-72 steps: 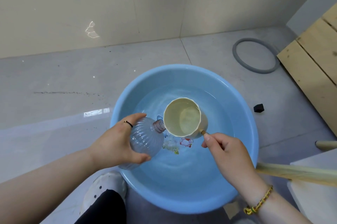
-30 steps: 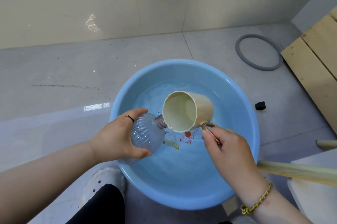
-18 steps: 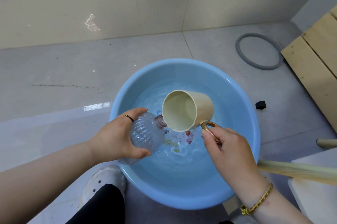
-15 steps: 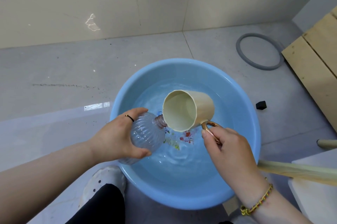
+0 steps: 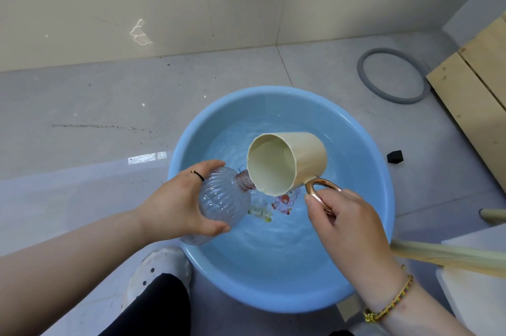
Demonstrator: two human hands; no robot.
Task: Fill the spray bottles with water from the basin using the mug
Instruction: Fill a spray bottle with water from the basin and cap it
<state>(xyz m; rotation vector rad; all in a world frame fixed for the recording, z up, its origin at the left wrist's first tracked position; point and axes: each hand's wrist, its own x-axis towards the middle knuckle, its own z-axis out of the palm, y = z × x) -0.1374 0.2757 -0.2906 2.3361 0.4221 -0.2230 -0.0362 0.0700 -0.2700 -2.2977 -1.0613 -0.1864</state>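
Bottle (image 5: 223, 200) within left hand's (image 5: 175, 203) fingers (image 5: 210, 166)

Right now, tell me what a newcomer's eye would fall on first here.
The big blue basin of water fills the middle of the floor. Above it, the right hand tips a cream mug by its gold handle toward the open neck of a clear ribbed bottle, which the left hand holds tilted over the near-left rim. A grey ring lies far right.
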